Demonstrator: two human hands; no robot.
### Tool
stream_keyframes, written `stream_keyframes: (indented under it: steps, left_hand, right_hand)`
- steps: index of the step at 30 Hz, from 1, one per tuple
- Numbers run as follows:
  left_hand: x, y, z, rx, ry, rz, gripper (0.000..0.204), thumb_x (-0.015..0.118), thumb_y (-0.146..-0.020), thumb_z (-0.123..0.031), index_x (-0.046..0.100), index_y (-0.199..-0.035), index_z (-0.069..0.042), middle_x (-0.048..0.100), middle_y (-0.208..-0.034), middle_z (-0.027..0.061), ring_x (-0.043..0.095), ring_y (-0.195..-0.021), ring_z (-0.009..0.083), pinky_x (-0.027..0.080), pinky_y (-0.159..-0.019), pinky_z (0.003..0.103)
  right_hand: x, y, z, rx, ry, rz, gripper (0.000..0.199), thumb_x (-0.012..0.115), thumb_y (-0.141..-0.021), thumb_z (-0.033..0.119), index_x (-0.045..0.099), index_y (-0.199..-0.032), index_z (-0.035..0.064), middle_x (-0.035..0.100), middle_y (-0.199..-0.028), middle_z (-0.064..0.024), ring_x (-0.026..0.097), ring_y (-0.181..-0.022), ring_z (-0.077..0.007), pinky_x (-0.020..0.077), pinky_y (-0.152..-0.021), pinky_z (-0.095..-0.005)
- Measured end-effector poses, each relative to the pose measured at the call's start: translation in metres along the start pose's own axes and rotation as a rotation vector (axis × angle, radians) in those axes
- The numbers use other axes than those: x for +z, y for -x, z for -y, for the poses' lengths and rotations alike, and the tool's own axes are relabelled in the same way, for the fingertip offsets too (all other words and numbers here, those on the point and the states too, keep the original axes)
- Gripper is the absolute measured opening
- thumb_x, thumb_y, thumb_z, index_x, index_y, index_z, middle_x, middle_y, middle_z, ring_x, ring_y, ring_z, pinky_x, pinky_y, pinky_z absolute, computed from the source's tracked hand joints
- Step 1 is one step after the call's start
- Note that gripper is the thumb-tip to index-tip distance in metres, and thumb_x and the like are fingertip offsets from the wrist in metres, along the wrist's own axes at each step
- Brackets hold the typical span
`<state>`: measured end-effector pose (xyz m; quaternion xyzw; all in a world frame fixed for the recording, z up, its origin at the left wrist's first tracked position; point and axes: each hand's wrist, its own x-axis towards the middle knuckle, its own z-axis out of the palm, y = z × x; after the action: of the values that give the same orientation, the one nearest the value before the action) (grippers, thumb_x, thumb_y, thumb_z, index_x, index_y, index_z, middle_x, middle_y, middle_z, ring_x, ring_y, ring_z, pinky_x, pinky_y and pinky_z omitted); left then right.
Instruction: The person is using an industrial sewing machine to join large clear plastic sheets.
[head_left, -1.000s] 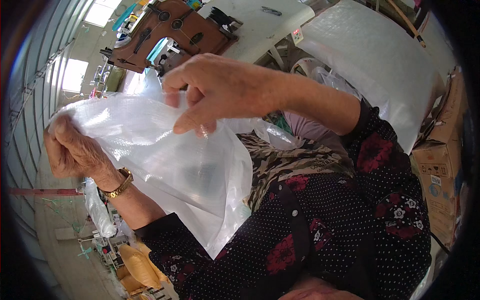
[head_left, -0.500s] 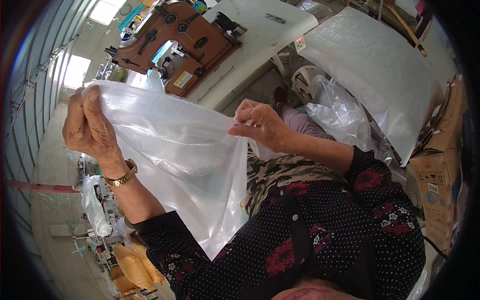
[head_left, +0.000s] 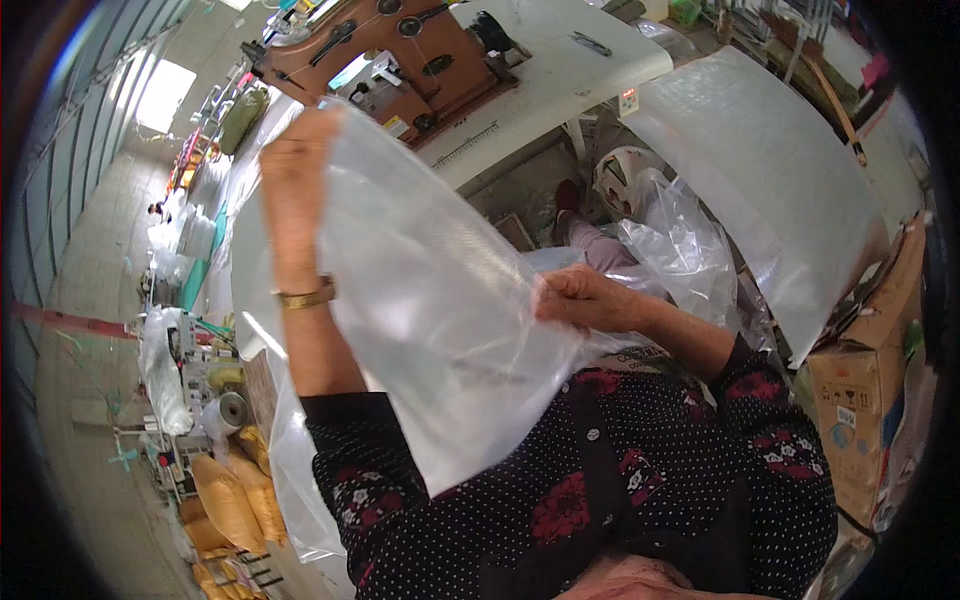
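A translucent plastic sheet (head_left: pixel 430 280) is stretched between my two hands and hangs down over my lap. My left hand (head_left: pixel 298 150), raised and blurred by motion, grips its upper left corner in front of the sewing machine. Lower and to the right, my right hand (head_left: pixel 588 298) is closed on the sheet's other edge, thumb and fingers pinched together. Behind the sheet stands a brown sewing machine (head_left: pixel 450 80) on a pale table (head_left: pixel 560 75); its needle area is partly visible. Whether the sheet is a single layer or a bag, I cannot tell.
A small pair of snips (head_left: pixel 591 43) lies on the table. A large stack of pale plastic sheeting (head_left: pixel 750 150) rests at the right, above crumpled clear plastic (head_left: pixel 680 240). A cardboard box (head_left: pixel 850 400) stands at the lower right. Yellow sacks (head_left: pixel 232 490) lie at the lower left.
My left hand has swung up and to the right, carrying the sheet's corner. My right hand has moved right and slightly down. The sheet has shifted right with them.
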<state>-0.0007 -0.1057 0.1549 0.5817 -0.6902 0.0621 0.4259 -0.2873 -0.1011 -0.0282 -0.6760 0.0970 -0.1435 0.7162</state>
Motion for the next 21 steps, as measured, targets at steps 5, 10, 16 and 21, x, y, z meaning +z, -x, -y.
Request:
stream_keyframes:
  steps: [5, 10, 16, 21]
  left_hand:
    - [0.082, 0.068, 0.055, -0.067, 0.033, 0.092, 0.018, 0.066, -0.089, -0.016, 0.062, -0.083, 0.001, 0.050, -0.063, 0.0099, 0.043, -0.059, 0.0103, 0.042, -0.057, 0.027]
    - [0.093, 0.082, 0.044, -0.175, 0.024, 0.171, 0.027, 0.066, -0.088, -0.018, 0.053, -0.077, 0.003, 0.038, -0.061, 0.0132, 0.034, -0.055, 0.0155, 0.037, -0.051, 0.032]
    - [0.080, 0.082, 0.020, -0.204, 0.065, 0.196, 0.030, 0.065, -0.090, -0.021, 0.054, -0.077, 0.003, 0.045, -0.061, 0.0046, 0.039, -0.060, 0.0089, 0.038, -0.054, 0.026]
    - [0.071, 0.079, 0.019, -0.280, 0.211, 0.170, 0.028, 0.067, -0.087, -0.015, 0.052, -0.070, 0.002, 0.038, -0.058, 0.0026, 0.034, -0.057, 0.0078, 0.033, -0.050, 0.026]
  right_hand:
    - [-0.012, -0.014, -0.119, 0.079, 0.339, -0.187, 0.027, 0.057, -0.093, 0.027, 0.061, -0.093, 0.0000, 0.059, -0.072, -0.0122, 0.060, -0.074, -0.0193, 0.0474, -0.071, -0.0320]
    - [-0.039, -0.051, -0.094, 0.075, 0.452, -0.145, 0.046, 0.065, -0.086, 0.032, 0.054, -0.117, -0.0001, 0.062, -0.099, -0.0138, 0.059, -0.092, -0.0208, 0.0463, -0.082, -0.0366]
    - [-0.036, -0.133, -0.012, -0.365, -0.035, -0.185, 0.050, 0.062, -0.090, 0.043, 0.053, -0.114, 0.0001, 0.060, -0.089, -0.0076, 0.057, -0.085, -0.0142, 0.0472, -0.078, -0.0309]
    - [-0.022, -0.137, -0.005, -0.278, -0.039, -0.106, 0.043, 0.053, -0.096, 0.041, 0.061, -0.079, 0.0023, 0.056, -0.068, -0.0008, 0.053, -0.063, -0.0072, 0.0454, -0.059, -0.0254]
